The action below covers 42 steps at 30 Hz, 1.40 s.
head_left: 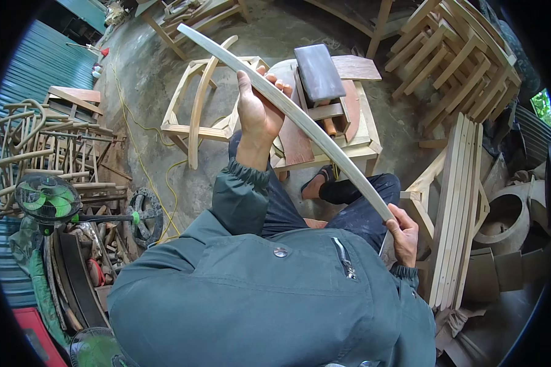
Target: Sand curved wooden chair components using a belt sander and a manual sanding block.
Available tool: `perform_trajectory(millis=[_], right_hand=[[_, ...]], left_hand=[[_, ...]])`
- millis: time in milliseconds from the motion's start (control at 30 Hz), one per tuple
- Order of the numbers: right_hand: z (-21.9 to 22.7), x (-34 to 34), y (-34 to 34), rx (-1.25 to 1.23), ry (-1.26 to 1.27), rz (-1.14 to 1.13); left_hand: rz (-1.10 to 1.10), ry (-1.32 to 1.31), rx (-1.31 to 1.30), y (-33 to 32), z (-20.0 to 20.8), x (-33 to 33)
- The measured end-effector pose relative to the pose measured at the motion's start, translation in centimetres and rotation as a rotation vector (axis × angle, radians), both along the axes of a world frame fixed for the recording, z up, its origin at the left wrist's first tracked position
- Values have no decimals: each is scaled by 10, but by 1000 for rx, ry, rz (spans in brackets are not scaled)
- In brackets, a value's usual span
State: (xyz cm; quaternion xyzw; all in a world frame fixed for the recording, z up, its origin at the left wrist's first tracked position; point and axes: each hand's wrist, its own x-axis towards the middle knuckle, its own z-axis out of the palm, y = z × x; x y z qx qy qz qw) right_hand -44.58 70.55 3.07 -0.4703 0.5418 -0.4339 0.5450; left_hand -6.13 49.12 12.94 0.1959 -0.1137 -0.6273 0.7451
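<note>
A long, slightly curved wooden slat (312,125) runs slantwise in front of me, from the far left down to the near right. My left hand (261,109) is closed round it somewhat above its middle, palm up, thumb on the left side. With my right hand (404,235) I grip its near end by my right thigh. Beneath the slat stands a low wooden stand (367,147) bearing thin boards. A grey rectangular block (319,71) rests on top of it, partly over a wooden bracket (326,112).
On the left, a second curved slat (197,113) leans on a wooden frame (176,129). A yellow cord (127,110) crosses the floor near a standing fan (48,199). Stacked chair frames (453,61) fill the far right; long straight boards (456,214) lean at my right.
</note>
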Motion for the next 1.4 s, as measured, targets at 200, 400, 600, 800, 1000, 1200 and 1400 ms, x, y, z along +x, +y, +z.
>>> perform_trajectory(millis=[200,400,600,800,1000,1200,1400], right_hand=[[-4,3,5,27,-28,37],[18,7,-5,-146,329,115],[26,0,-1,-402,804,87],[15,-47,25,-524,1012,-51],[17,-104,60,-593,1329,-209],[19,-146,91,-465,1629,-453],[36,-125,89,-509,1689,-559]], left_hand=[[39,-204,-100,9,5,-20],[-68,-224,-129,35,0,-48],[-239,-117,-40,34,-14,-39],[-109,-275,-14,2,9,27],[1,-332,-51,-16,28,84],[285,-395,-79,-22,47,121],[388,-372,-10,-14,41,104]])
